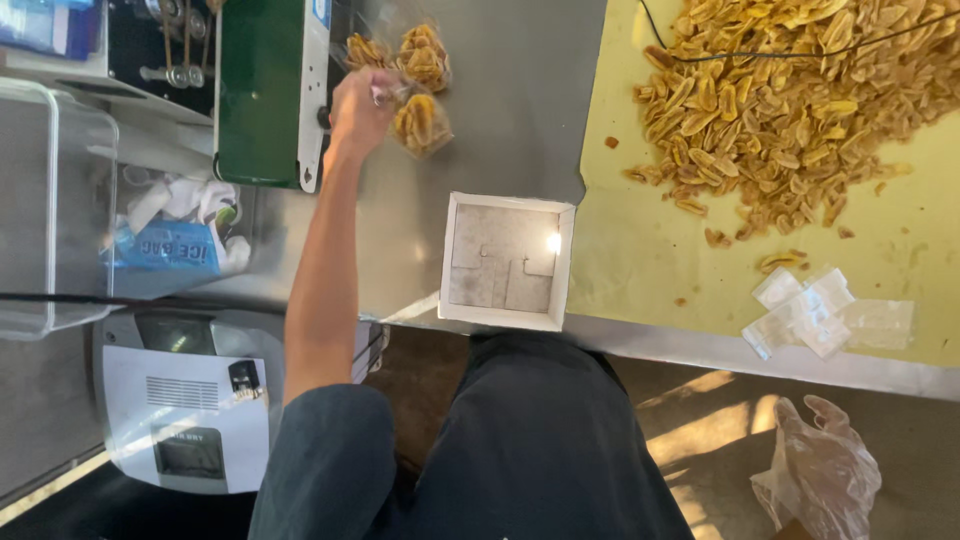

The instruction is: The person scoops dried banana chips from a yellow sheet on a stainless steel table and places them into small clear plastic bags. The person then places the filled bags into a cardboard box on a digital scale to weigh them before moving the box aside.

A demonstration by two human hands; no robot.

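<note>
A clear plastic bag of yellow banana chips [421, 122] is pinched shut-fingered by the left hand [360, 108] beside the green sealing machine [262, 90]; a slip could spill it; the right hand is unseen

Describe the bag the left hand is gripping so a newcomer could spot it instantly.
Start at the green machine on the steel table. Beside its white edge, the left hand pinches a clear bag of yellow chips. Unlike the two bags lying behind, it hangs from the fingers.
</note>
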